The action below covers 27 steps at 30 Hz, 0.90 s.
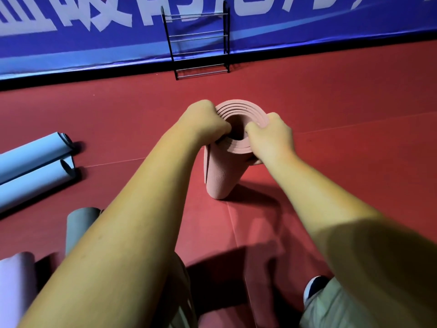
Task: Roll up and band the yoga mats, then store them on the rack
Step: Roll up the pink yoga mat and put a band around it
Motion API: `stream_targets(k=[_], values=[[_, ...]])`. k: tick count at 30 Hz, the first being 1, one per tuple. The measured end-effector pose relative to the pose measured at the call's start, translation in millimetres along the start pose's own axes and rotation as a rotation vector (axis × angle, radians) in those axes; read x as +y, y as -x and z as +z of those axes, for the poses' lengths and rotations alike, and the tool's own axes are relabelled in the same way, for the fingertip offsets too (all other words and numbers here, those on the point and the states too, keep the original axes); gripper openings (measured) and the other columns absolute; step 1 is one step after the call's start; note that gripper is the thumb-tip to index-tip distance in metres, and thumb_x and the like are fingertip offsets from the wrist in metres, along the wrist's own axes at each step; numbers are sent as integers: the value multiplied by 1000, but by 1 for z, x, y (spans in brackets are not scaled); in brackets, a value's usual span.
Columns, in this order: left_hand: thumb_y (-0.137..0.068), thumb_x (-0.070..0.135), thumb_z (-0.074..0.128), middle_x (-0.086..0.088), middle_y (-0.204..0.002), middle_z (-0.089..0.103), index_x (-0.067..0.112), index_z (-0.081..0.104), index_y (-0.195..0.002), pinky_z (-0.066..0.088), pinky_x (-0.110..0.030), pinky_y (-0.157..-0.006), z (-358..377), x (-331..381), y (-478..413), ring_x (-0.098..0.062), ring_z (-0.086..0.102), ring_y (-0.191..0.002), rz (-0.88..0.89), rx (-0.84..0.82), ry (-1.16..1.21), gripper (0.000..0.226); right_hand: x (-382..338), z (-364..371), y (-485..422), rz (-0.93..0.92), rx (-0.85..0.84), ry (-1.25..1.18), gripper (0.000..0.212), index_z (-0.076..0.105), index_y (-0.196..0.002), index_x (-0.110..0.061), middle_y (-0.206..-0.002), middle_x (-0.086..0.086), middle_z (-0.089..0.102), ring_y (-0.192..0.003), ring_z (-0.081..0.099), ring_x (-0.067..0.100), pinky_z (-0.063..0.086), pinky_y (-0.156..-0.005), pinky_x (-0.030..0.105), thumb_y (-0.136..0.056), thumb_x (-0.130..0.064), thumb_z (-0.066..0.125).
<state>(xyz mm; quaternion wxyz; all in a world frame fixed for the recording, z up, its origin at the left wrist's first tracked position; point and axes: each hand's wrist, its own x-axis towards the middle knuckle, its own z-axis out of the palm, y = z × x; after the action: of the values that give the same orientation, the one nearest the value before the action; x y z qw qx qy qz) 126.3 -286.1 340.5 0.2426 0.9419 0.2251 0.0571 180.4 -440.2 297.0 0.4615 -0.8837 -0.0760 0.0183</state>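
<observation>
Head view | 1 pink mat (pixel 224 171) upright, left hand (pixel 203 121) and right hand (pixel 269 136) gripping its rim | 2 blue mats (pixel 30 150) | 1 grey mat (pixel 78 228) | 1 lilac mat (pixel 16 285) | 1 rack (pixel 198 39)

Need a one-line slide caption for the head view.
On end on the floor, a pink mat is gripped at its top rim by the left hand and right hand; rack behind.

One wide-angle view, from the person's head, faces forward and steeply down onto the red floor (pixel 354 110). It is centred on the pink mat (pixel 221 176) close in front; the rack (pixel 198 41) and blue banner (pixel 71 43) lie well beyond, along the top edge.
</observation>
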Motion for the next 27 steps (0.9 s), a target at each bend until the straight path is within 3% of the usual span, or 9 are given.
stream_targets(k=[3, 6, 11, 14, 18, 21, 24, 27], values=[[-84, 14, 64, -9, -77, 62, 9, 64, -83, 42, -34, -65, 3, -4, 0, -37, 63, -82, 59, 69, -58, 6, -6, 2, 3, 44, -91, 31, 47, 52, -114, -15, -103, 10, 67, -79, 74, 40, 65, -62, 51, -78, -44, 62], [-82, 7, 61, -10, -82, 64, 9, 66, -86, 40, -33, -65, -1, -9, 1, -35, 61, -83, 155, 61, -71, 7, -9, 2, 3, 37, -154, 205, 66, 47, -114, -17, -101, 8, 68, -77, 75, 38, 65, -68, 52, -62, -56, 60], [-78, 3, 61, -10, -87, 72, 12, 76, -98, 55, -38, -72, -1, -16, 5, -32, 67, -87, 249, -24, -123, 26, -4, 0, 3, -39, -246, 298, 57, 57, -111, -31, -97, 0, 70, -82, 73, 32, 64, -74, 45, -60, -57, 63], [-75, 3, 63, -2, -93, 76, 21, 80, -108, 57, -34, -78, 1, -15, 11, -23, 69, -90, 249, -78, -103, 41, 0, 6, 0, -155, -288, 323, 37, 65, -100, -32, -92, -7, 69, -91, 68, 26, 56, -73, 35, -68, -50, 67], [-78, 20, 78, -1, -105, 74, 21, 76, -118, 57, -37, -86, -1, -20, 11, -23, 68, -100, 213, -42, -82, 40, 2, 10, 0, -187, -277, 245, 27, 72, -94, -29, -86, -7, 72, -83, 71, 23, 63, -72, 40, -70, -41, 66], [-79, 28, 87, -2, -110, 72, 17, 68, -120, 58, -41, -90, -2, -31, 13, -24, 67, -101, 104, -142, -84, 47, 4, 11, -2, -169, -235, 228, 24, 68, -86, -24, -82, -5, 70, -77, 70, 24, 62, -67, 40, -69, -40, 69], [-85, 25, 80, -4, -104, 73, 15, 67, -110, 59, -39, -86, 5, -43, 18, -24, 69, -97, 55, -162, -7, 30, 1, 13, -3, -193, -258, 319, 33, 61, -96, -20, -97, 1, 68, -90, 65, 30, 49, -68, 35, -74, -42, 74], [-89, 23, 73, -6, -99, 71, 11, 65, -107, 49, -34, -73, 11, -49, 23, -27, 66, -94, 99, -92, -32, 23, -4, 19, 0, -169, -361, 321, 45, 57, -116, -19, -107, 4, 63, -96, 61, 29, 40, -67, 33, -81, -39, 76]])
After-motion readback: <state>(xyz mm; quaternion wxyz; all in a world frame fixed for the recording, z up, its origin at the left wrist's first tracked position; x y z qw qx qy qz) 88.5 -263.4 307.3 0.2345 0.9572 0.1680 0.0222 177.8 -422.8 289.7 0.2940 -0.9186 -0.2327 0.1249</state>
